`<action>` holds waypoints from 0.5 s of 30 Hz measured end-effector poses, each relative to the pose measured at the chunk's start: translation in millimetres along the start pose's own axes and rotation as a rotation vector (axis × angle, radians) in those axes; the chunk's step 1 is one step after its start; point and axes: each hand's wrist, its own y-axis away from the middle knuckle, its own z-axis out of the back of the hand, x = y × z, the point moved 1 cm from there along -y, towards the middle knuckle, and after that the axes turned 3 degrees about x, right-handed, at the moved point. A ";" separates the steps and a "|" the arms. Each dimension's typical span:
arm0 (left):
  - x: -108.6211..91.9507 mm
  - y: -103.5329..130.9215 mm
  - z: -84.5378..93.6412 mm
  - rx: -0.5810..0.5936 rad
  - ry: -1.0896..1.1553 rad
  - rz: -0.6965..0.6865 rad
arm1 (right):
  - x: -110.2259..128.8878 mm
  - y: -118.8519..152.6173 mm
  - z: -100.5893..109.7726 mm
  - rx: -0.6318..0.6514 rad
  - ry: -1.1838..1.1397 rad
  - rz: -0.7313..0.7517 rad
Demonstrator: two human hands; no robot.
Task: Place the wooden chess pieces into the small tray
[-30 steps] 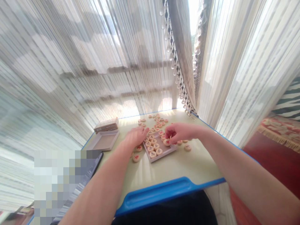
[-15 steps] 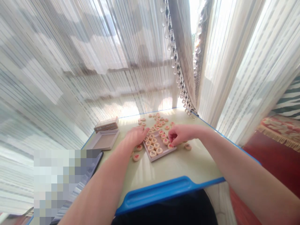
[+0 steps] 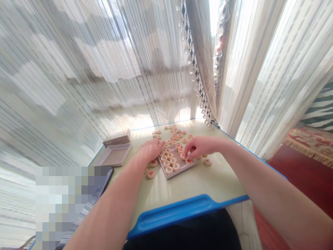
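Note:
A shallow tray [image 3: 180, 172] holds round xiangqi pieces in rows. Black-marked pieces [image 3: 173, 160] fill its left side, and red-marked ones line its right. My left hand [image 3: 155, 150] lies at the tray's left edge with fingers stretched out, holding nothing that I can see. Over the right edge, my right hand [image 3: 194, 147] is closed, thumb and fingers pinching what looks like a pale xiangqi piece, partly hidden. Just below its fingertips sits a red-marked piece [image 3: 189, 161] in the tray's near right corner. Loose pieces [image 3: 150, 174] lie beside my left wrist.
Several scattered pieces [image 3: 177, 133] cover the far part of the table [image 3: 221, 180]. At the left stand an empty shallow box lid [image 3: 114, 155] and a stack of boxes [image 3: 117, 138]. A single piece [image 3: 207, 161] lies right of the tray. The table's near edge has a blue rim [image 3: 177, 212].
My right hand has shifted slightly up and left from the corner piece, and a pale piece now shows at its fingertips. My left hand stays at the tray's left edge.

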 end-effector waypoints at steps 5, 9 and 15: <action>-0.7 1.1 0.8 -0.001 0.015 -0.001 | -2.0 -2.8 -3.7 0.031 0.013 0.022; -1.9 2.5 1.8 -0.005 0.022 0.006 | -1.7 -3.4 -5.1 0.031 0.040 0.047; -1.2 1.3 0.5 0.007 0.008 0.010 | 1.6 -3.1 -7.2 0.016 0.072 0.046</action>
